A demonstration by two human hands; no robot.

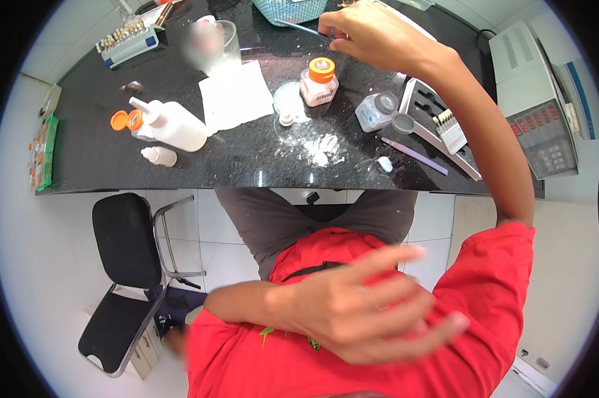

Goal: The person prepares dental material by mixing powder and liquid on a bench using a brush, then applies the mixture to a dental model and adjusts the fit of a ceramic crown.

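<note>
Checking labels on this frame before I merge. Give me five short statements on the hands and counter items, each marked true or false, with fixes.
1. The right hand holds a slim dark tool. True.
2. The left hand rests on the black counter. False: it is off the counter, in front of the red shirt, fingers spread.
3. White powder is scattered on the counter. True.
4. The orange-capped jar stands on the white paper. False: it stands to the right of the paper, apart from it.
5. The purple tool lies to the right of the scattered powder. True.
</note>
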